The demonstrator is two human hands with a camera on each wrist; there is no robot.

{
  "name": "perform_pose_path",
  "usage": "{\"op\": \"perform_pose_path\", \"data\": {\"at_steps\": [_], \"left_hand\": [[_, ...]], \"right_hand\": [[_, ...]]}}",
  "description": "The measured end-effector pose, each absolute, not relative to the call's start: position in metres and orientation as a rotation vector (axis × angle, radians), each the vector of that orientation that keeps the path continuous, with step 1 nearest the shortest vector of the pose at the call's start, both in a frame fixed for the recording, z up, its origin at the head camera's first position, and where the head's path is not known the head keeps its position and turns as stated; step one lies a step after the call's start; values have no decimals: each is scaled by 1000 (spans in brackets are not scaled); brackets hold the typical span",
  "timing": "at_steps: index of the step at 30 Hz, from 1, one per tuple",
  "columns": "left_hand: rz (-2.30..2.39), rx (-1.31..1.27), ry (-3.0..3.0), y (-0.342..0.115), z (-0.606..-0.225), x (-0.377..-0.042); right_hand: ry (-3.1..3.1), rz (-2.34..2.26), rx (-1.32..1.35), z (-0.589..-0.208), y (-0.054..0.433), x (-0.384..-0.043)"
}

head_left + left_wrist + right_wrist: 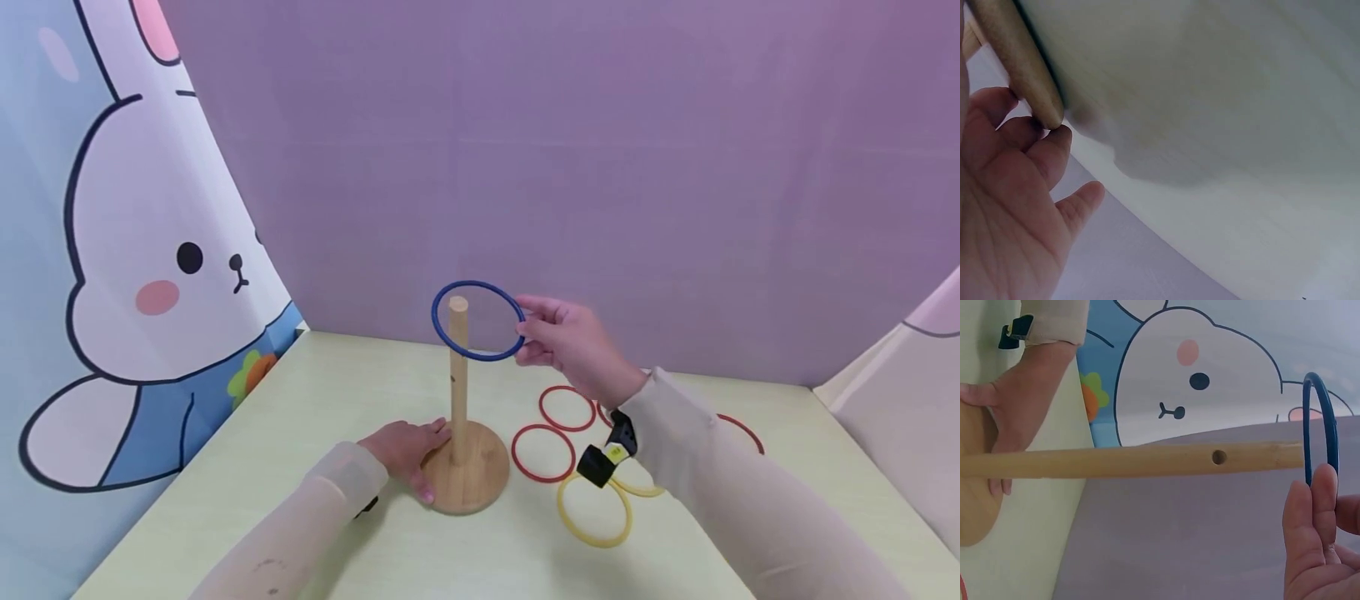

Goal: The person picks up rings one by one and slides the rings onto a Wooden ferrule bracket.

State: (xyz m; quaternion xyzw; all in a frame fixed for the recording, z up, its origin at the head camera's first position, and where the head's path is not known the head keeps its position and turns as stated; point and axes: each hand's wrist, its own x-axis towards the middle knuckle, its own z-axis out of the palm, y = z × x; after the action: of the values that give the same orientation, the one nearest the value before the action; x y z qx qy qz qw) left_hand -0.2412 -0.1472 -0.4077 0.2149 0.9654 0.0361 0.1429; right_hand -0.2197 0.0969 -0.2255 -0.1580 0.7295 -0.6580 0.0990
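I saw the left hand (406,452) spread against the round wooden base (472,485); at the tip of its upright peg (458,392) was the blue ring (491,358), pinched by the right hand (568,337). Red rings (547,480) and yellow rings (600,544) lay on the table (367,375).

A thin blue ring (491,357) is hovering roughly level at the top of an upright, round-based wooden peg stand (459,400).

Held both arms (720,492) forward, pinching with the raised right hand (566,340) and gripping with the left hand (407,454) lower down.
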Motion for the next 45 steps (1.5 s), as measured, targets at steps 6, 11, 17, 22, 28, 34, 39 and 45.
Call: {"op": "perform_pose_path", "data": {"at_steps": [6,11,17,22,28,34,39,45], "left_hand": [[88,606,2775,-146,-408,-243],[97,618,2784,-147,-408,-243],[74,633,2786,-146,-408,-245],[73,607,2777,-145,-408,-246],[57,579,2767,-144,-406,-247],[64,585,2772,-143,-405,-248],[105,599,2784,-143,-408,-248],[134,615,2802,-146,-411,-249]], "right_hand": [[2142,-1942,-436,-238,95,-224],[2121,-1930,-406,-252,96,-229],[2131,-1908,-400,-267,96,-232],[2135,-1896,-392,-276,94,-234],[2152,-1877,-382,-287,91,-237],[2193,-1840,-362,-302,92,-235],[2187,-1835,-311,-317,91,-233],[2160,-1879,-330,-333,89,-232]]}}
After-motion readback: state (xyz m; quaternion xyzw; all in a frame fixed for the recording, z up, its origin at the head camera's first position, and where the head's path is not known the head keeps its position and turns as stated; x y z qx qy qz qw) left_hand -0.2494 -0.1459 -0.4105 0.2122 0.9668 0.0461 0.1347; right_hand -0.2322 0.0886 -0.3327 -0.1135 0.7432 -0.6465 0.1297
